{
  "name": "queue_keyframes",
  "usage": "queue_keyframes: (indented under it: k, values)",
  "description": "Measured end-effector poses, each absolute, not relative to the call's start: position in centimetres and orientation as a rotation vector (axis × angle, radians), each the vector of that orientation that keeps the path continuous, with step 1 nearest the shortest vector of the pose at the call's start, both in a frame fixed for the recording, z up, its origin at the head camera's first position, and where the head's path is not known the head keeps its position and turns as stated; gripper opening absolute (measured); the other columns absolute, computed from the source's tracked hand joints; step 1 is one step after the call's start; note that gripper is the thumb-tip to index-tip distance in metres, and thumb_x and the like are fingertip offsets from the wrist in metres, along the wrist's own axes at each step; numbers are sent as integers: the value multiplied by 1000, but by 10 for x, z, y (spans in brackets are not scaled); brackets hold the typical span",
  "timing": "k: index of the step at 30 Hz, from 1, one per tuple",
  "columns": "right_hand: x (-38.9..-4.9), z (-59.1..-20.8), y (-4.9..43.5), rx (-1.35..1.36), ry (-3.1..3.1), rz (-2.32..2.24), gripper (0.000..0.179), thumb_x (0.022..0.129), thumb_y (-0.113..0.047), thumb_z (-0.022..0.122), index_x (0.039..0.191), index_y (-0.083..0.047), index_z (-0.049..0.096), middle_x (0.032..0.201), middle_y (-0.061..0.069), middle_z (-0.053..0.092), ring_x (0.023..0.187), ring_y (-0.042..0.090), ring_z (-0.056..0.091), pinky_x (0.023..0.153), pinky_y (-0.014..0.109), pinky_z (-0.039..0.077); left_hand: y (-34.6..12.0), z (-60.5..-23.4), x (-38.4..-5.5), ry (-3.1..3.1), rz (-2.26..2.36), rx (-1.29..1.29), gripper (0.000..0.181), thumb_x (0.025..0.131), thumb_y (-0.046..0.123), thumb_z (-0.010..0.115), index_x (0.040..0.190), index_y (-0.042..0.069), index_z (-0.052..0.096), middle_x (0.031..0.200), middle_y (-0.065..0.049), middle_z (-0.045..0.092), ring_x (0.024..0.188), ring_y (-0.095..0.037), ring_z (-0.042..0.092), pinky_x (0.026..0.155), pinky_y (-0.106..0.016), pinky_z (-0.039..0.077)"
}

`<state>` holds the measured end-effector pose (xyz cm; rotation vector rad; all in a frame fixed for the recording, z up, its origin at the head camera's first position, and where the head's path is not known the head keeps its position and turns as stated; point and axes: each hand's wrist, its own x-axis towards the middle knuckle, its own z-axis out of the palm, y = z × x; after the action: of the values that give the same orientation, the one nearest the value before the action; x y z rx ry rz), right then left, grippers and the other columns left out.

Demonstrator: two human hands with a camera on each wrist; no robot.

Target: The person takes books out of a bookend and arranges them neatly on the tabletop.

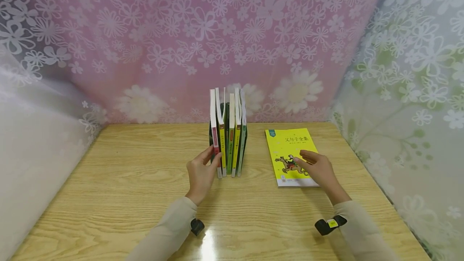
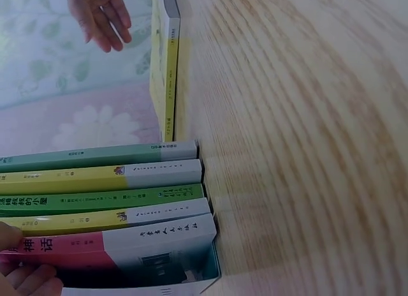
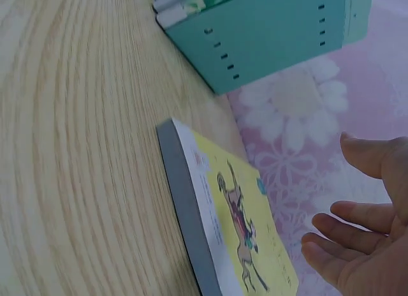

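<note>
Several thin books stand upright in a row on the table. My left hand pinches the pink-spined book at the row's left end, thumb on one side and fingers on the other. Right of it come a yellow book, a green book, another yellow book and a pale green book. A yellow picture book lies flat to the right, a rider on its cover. Over its right part hovers my right hand, fingers spread and holding nothing; the right wrist view shows it apart from the cover.
The wood-grain table reaches to a pink flowered curtain behind. Pale curtains hang along the sides. A teal panel with small dark marks stands at the row's right side.
</note>
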<state>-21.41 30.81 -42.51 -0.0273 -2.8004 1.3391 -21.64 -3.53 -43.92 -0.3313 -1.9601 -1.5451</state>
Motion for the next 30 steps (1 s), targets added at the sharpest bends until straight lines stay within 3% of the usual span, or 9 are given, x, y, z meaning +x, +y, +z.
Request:
queue_keyframes:
  k: [9, 17, 22, 30]
  values:
    - [-204, -424, 286, 8, -2757, 1504, 66, 92, -43, 63, 140, 0, 47, 140, 21, 49, 126, 38, 49, 99, 46, 47, -36, -437, -205, -1966, -1638, -315, 31, 84, 7, 73, 113, -6, 68, 103, -21, 69, 94, -27, 69, 76, -39, 58]
    - [-196, -432, 273, 101, -2753, 1602, 62, 92, -37, 64, 139, 1, 48, 139, 21, 50, 123, 37, 52, 93, 36, 53, -38, -430, -181, -1953, -1588, -384, 29, 82, -2, 73, 109, -10, 68, 100, -22, 70, 93, -30, 69, 79, -35, 57]
    - [-190, -434, 269, 172, -2737, 1653, 59, 93, -33, 64, 139, 1, 48, 138, 22, 50, 124, 37, 52, 94, 36, 53, -40, -438, -184, -2009, -1524, -394, 38, 83, 7, 75, 118, -5, 65, 107, -18, 69, 96, -28, 69, 80, -36, 57]
    - [-183, -432, 262, 251, -2706, 1732, 59, 93, -29, 64, 141, 2, 45, 142, 21, 47, 129, 38, 46, 97, 37, 50, -38, -438, -191, -2065, -1570, -352, 53, 83, 10, 76, 129, -7, 56, 117, -23, 64, 105, -31, 65, 80, -38, 57]
